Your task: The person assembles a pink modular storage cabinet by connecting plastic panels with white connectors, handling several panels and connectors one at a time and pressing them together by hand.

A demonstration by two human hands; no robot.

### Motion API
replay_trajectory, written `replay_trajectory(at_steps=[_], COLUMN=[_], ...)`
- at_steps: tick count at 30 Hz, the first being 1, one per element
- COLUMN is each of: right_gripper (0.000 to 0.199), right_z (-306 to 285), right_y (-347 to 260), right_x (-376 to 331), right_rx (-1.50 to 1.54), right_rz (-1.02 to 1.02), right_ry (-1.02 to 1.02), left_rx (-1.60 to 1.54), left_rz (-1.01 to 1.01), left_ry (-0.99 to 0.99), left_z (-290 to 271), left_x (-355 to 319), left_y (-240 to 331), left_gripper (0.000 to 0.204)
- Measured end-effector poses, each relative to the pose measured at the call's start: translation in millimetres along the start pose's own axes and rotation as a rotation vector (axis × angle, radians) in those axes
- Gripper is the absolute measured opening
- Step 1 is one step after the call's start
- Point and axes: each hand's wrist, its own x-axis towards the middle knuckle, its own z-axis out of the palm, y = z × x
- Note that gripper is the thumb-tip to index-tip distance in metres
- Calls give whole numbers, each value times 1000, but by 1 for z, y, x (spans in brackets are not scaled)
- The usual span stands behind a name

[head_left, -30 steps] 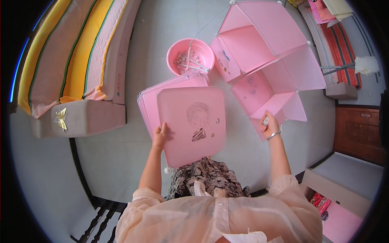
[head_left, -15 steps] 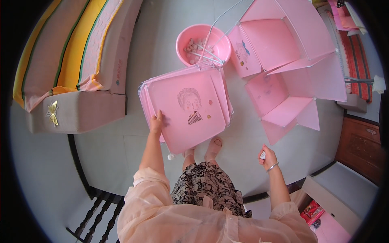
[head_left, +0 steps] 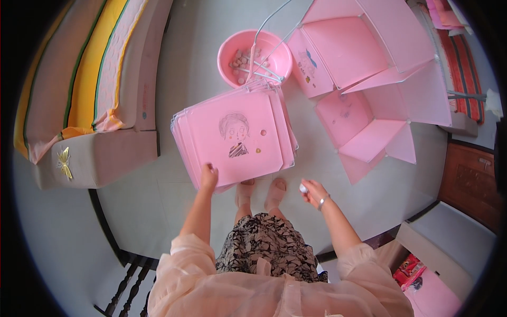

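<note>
Pink panels (head_left: pixel 235 138) lie in a slightly fanned stack at the centre of the frame. My right hand (head_left: pixel 315 193) is closed around a small white connector (head_left: pixel 303 188), its rounded end showing beyond my fingertips; a light pinch that leaves that end clear seems best to me. My left hand (head_left: pixel 209 178) curls at the stack's lower-left corner, though I cannot tell whether its fingers clamp a panel or only rest there. I judge the thin sheets are best steadied by their edges, without bending, since the rimmed corners could catch on one another. The stack lies right at my left fingertips, but up and to the left of my right hand, apart from it. Beyond, at upper centre, sits a pink basin (head_left: pixel 285 66); a pink cube unit (head_left: pixel 346 50) stands at upper right.
</note>
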Motion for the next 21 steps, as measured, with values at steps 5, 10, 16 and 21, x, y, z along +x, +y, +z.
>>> replay_trajectory(at_steps=[5,10,16,21], right_gripper=[30,23,21,21], right_z=[19,58,13,-60], right_y=[-105,-184,-97,2], right_x=[42,16,-23,-100], right_rx=[233,74,-446,-251], right_rz=[-359,-646,-454,-110], right_ry=[104,177,54,114], left_rx=[-29,-14,-37,191], left_rz=[-119,-172,-258,4], left_ry=[-250,-341,-462,-536], left_z=[43,41,7,-30], left_x=[-77,-102,-101,-101], left_y=[-6,-37,24,87], left_gripper=[25,21,18,17])
